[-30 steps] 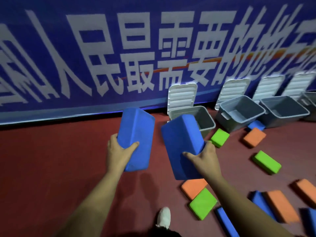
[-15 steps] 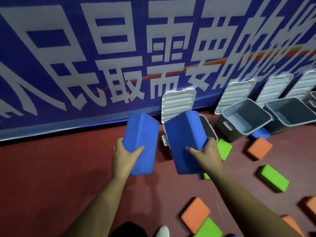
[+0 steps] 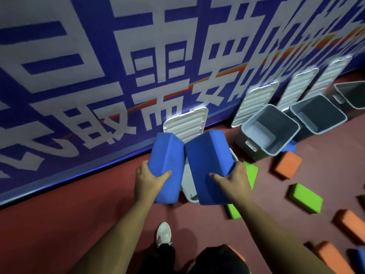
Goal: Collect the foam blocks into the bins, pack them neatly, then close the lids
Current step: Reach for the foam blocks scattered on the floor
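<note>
My left hand (image 3: 150, 179) grips one blue foam block (image 3: 166, 165) by its lower edge. My right hand (image 3: 233, 180) grips a second blue foam block (image 3: 207, 165). Both blocks stand tilted, side by side and touching at the top, above a grey bin (image 3: 187, 186) that they mostly hide. That bin's white ribbed lid (image 3: 186, 123) stands open against the blue banner wall. To the right, further grey bins (image 3: 270, 129) (image 3: 318, 114) (image 3: 351, 93) sit open with their lids (image 3: 254, 104) leaning on the wall.
Loose blocks lie on the red floor to the right: green (image 3: 305, 197) (image 3: 250, 175) (image 3: 234, 211), orange (image 3: 287, 165) (image 3: 349, 224) (image 3: 327, 256) and a blue one (image 3: 289, 147) by the second bin. My white shoe (image 3: 163, 234) stands below the hands. The banner wall (image 3: 98, 76) closes off the far side.
I have stepped closer to the leftmost bin. Both hands brought the two blue blocks together over it, and the blocks now touch at the top.
</note>
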### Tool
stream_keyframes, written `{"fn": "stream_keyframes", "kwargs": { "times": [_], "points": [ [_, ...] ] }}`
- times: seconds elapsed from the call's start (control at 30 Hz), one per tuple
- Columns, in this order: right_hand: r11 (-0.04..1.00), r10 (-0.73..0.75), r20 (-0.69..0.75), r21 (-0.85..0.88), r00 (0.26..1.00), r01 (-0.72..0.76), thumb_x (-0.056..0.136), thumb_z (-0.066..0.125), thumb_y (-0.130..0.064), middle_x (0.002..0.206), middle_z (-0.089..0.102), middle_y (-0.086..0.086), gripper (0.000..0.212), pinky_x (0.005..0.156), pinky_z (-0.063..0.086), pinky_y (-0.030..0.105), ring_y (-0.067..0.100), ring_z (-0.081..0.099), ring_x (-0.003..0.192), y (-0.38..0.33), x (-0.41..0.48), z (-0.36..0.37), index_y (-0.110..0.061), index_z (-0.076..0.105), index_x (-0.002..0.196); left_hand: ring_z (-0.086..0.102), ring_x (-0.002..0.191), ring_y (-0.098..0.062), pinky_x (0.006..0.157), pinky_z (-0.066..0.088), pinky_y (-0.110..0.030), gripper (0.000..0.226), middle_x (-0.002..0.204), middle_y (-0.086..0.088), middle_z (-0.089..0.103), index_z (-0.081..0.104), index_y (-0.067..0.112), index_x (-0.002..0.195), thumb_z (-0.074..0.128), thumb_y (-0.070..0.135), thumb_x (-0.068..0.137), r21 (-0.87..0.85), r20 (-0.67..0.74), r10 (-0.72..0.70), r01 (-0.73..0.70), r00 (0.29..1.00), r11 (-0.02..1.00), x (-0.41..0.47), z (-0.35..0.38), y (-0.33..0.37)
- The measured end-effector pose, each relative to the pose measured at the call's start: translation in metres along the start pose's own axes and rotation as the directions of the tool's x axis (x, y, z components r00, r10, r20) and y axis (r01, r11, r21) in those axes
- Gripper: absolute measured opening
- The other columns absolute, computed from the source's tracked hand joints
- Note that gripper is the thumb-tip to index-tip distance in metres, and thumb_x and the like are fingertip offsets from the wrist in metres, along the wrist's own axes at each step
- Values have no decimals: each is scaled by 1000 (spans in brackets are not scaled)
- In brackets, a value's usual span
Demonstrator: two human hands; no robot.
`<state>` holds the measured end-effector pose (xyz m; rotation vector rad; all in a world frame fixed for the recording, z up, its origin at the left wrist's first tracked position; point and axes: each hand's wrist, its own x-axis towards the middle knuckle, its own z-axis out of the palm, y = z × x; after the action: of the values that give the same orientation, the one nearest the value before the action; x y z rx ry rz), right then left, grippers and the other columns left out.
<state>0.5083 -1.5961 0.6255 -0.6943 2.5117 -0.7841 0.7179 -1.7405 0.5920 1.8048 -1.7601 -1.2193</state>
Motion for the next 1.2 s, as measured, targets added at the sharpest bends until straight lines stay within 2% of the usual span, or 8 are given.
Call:
{"fn": "stream_keyframes", "kwargs": {
  "times": [0.17, 0.33, 0.53, 0.67, 0.77, 0.87, 1.03, 1.2],
  "points": [
    [997, 75, 35, -30, 997, -74, 65, 79, -59, 110, 48, 3, 73, 70, 46, 38, 25, 54, 97, 4, 64, 2, -15, 44, 112, 56, 106, -28, 81, 45, -34, 70, 118, -6, 55, 51, 14, 120, 86, 42, 66, 31, 64, -16, 14, 998, 999, 56, 44, 33],
    [992, 102, 109, -84, 989, -94, 66, 79, -58, 113, 47, 4, 75, 77, 52, 45, 27, 54, 101, 36, 143, 33, -12, 44, 115, 57, 111, -33, 83, 45, -35, 71, 122, -11, 56, 48, 10, 123, 85, 37, 69, 26, 62, -129, 128, 990, 991, 98, 119, 24],
    [985, 150, 295, -123, 944, -118, 69, 78, -52, 111, 49, 8, 67, 84, 51, 49, 35, 53, 107, 126, 245, 117, -12, 40, 107, 62, 104, -36, 81, 50, -40, 71, 116, -12, 64, 42, 14, 118, 79, 49, 68, 41, 7, -374, 374, 927, 927, 144, 257, -26],
    [980, 147, 378, -184, 914, -81, 75, 76, -47, 116, 47, 10, 67, 92, 46, 46, 36, 49, 115, 200, 306, 170, -6, 42, 115, 61, 107, -37, 86, 51, -41, 81, 119, -17, 63, 40, 8, 122, 71, 54, 63, 78, 0, -491, 490, 871, 869, 168, 359, -72],
    [976, 132, 416, -211, 900, -46, 77, 75, -44, 128, 49, 17, 73, 97, 43, 47, 39, 47, 121, 253, 340, 208, -3, 41, 127, 58, 115, -38, 93, 49, -42, 92, 127, -18, 59, 39, 5, 130, 61, 59, 59, 100, 16, -519, 515, 855, 851, 184, 417, -108],
    [979, 110, 446, -204, 888, -19, 77, 74, -45, 137, 49, 16, 80, 100, 44, 47, 39, 48, 124, 292, 366, 252, -8, 36, 138, 58, 117, -36, 93, 49, -41, 79, 129, -13, 59, 43, 9, 129, 72, 56, 72, 143, 33, -525, 515, 851, 845, 206, 460, -151],
    [976, 95, 507, -215, 857, 19, 77, 72, -53, 134, 53, 16, 79, 97, 45, 46, 39, 51, 122, 326, 394, 339, -13, 36, 136, 60, 113, -34, 82, 43, -33, 82, 133, -2, 59, 28, 37, 145, 69, 61, 78, 231, 56, -490, 466, 870, 854, 245, 508, -218],
    [969, 54, 530, -232, 846, 83, 80, 68, -54, 135, 49, 15, 78, 99, 43, 45, 38, 47, 124, 351, 412, 417, -15, 35, 139, 58, 117, -34, 81, 43, -32, 81, 136, -9, 57, 28, 39, 149, 65, 60, 81, 299, 26, -453, 426, 891, 854, 291, 539, -271]
  ]
}}
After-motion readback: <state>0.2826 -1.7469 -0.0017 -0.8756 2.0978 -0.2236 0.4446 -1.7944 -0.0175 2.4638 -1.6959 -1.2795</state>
